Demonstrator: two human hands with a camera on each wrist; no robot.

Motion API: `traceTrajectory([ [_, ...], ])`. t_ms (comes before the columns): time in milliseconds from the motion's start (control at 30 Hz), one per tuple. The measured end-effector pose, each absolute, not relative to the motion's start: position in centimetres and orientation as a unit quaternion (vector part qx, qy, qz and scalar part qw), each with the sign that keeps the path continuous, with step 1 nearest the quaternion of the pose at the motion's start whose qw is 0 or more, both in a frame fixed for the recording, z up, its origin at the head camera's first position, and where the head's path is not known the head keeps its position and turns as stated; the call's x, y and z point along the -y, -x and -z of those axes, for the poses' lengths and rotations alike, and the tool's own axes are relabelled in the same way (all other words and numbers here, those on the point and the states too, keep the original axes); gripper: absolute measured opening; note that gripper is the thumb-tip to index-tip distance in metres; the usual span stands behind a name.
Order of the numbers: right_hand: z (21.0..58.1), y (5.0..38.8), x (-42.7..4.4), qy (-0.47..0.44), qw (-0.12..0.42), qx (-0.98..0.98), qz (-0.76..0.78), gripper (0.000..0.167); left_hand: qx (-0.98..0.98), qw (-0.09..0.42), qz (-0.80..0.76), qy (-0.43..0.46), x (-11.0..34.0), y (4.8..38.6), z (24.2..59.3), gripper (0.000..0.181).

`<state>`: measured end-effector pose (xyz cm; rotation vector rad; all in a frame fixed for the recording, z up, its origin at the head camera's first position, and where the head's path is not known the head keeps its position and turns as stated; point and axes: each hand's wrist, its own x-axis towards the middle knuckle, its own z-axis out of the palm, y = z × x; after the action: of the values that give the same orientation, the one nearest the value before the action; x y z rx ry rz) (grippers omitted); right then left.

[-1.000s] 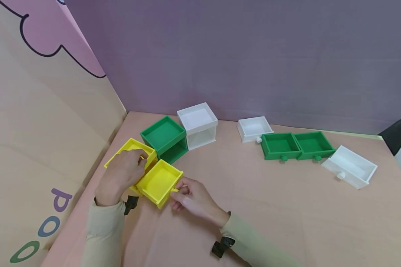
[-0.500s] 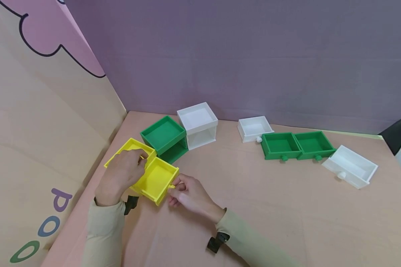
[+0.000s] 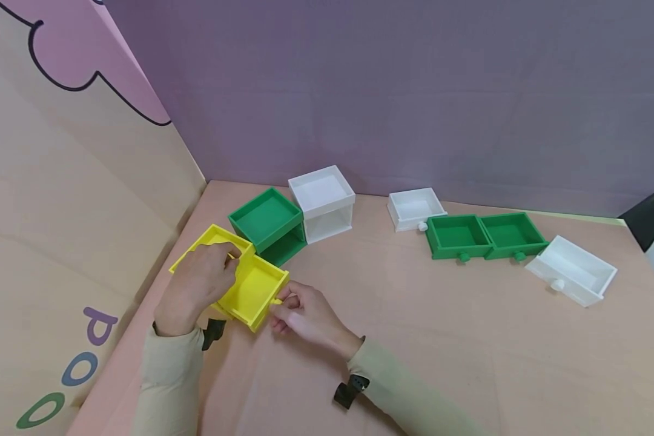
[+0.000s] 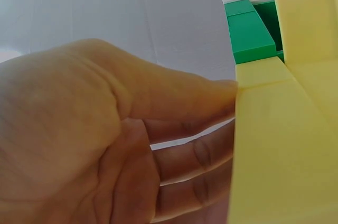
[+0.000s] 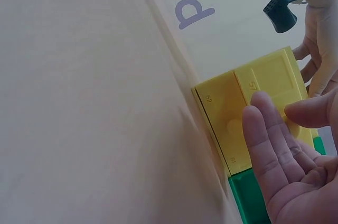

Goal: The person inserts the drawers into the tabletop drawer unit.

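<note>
A yellow cabinet (image 3: 234,235) stands at the left of the table, a yellow drawer (image 3: 255,293) partly out of its front. My left hand (image 3: 196,284) reaches over the cabinet and grips it; in the left wrist view, the thumb presses the yellow edge and the other fingertips are hidden behind it. My right hand (image 3: 312,316) pinches the drawer's small knob (image 3: 275,301) between thumb and forefinger. In the right wrist view, the other fingers of the right hand (image 5: 301,176) lie extended in front of the yellow fronts, partly hiding them.
A green cabinet (image 3: 267,217) stands against the yellow one, with a white cabinet (image 3: 323,200) beside it. Toward the right lie a small white drawer (image 3: 416,209), two green drawers (image 3: 463,252) side by side and another white drawer (image 3: 574,269). A purple wall backs the table.
The yellow drawer has slid leftward and further into the yellow cabinet, my right hand moving along with it. My left hand has kept its place on the cabinet.
</note>
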<state>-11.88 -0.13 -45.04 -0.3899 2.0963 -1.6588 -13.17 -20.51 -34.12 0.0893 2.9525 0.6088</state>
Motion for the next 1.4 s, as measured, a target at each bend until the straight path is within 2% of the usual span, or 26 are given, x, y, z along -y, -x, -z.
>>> traceTrajectory([
  [467,45.5,12.6,0.6,0.142,0.194,-0.772,0.588,0.014,-0.978,0.065,-0.195,-0.027,20.6,13.2,34.1,0.034],
  [567,45.8,12.7,0.4,0.158,0.167,-0.788,0.571,0.014,-0.977,0.068,-0.199,-0.024,20.6,13.3,34.1,0.033],
  [733,46.4,12.6,-0.1,0.187,0.090,-0.818,0.536,0.012,-0.977,0.070,-0.202,-0.027,20.5,13.2,34.3,0.034],
  [833,46.4,12.4,-0.2,0.194,0.068,-0.820,0.534,0.013,-0.977,0.069,-0.199,-0.029,20.4,13.3,34.3,0.034],
  [1067,46.2,12.5,0.1,0.205,0.046,-0.819,0.533,0.013,-0.977,0.072,-0.200,-0.023,20.3,13.2,34.1,0.033],
  [1400,46.0,12.8,0.6,0.194,0.049,-0.825,0.529,0.015,-0.978,0.068,-0.194,-0.029,20.5,13.2,34.3,0.034],
])
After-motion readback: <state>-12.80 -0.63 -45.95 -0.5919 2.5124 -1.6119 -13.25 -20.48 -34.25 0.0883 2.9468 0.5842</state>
